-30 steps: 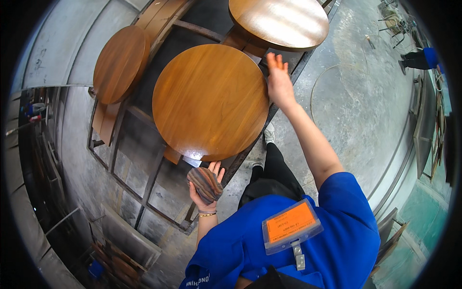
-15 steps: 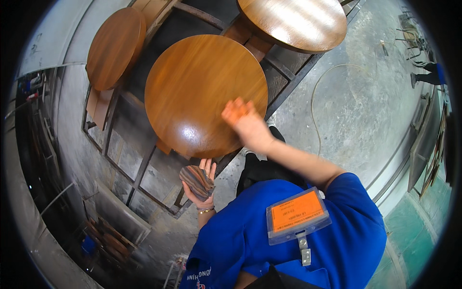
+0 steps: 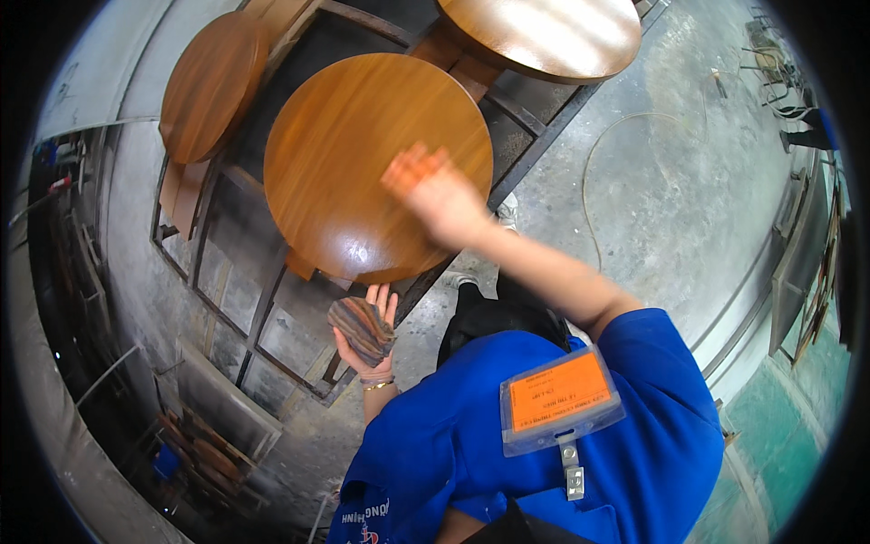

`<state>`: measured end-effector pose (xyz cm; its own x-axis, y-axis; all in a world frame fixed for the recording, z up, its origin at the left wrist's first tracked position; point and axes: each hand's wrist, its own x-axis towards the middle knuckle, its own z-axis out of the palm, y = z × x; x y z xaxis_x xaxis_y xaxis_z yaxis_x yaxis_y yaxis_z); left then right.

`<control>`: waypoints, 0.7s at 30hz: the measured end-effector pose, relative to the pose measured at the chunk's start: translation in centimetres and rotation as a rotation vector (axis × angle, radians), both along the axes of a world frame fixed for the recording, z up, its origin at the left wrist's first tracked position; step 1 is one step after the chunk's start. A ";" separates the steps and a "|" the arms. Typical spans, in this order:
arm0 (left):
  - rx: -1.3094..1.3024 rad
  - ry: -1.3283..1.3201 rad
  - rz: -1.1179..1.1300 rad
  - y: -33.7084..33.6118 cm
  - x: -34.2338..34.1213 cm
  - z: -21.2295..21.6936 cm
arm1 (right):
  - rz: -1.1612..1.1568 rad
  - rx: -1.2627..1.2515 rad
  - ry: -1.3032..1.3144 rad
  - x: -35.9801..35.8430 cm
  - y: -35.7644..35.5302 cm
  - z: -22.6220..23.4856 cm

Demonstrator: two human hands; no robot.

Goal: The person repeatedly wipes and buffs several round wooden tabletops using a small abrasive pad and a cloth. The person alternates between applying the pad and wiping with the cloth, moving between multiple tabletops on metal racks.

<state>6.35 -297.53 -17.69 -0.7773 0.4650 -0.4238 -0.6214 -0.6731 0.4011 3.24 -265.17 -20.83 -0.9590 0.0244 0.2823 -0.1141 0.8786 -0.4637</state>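
A round, glossy brown wooden tabletop lies in front of me on a dark metal frame. Over its right part is my right hand, palm down with the fingers stretched out, blurred by motion. Its fingers look orange, as if covered or stained; no separate object shows in it. Just below the tabletop's near edge, my left hand holds a rounded pad striped brown and grey. The pad rests on the palm, and the fingertips reach up to the tabletop's rim.
Two more round wooden tabletops stand on the frame, one tilted at far left and a shiny one at far right. A dark metal frame runs beneath. A thin hose curves over the concrete floor. Another person's legs show at far right.
My right hand has swept left and away from me over the tabletop. The left hand keeps the striped pad near the rim. The whole view has shifted slightly.
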 end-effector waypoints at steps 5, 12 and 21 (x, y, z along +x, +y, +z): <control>-0.002 0.048 -0.080 -0.2 -0.5 -0.4 | -0.600 0.113 0.026 -4.7 7.9 0.7; -0.273 -0.034 0.039 0.2 0.0 0.1 | 0.477 -0.001 0.200 -6.1 -15.4 1.3; -0.047 0.113 -0.154 -0.1 -0.4 -0.4 | -0.479 0.075 0.079 -12.9 11.0 1.1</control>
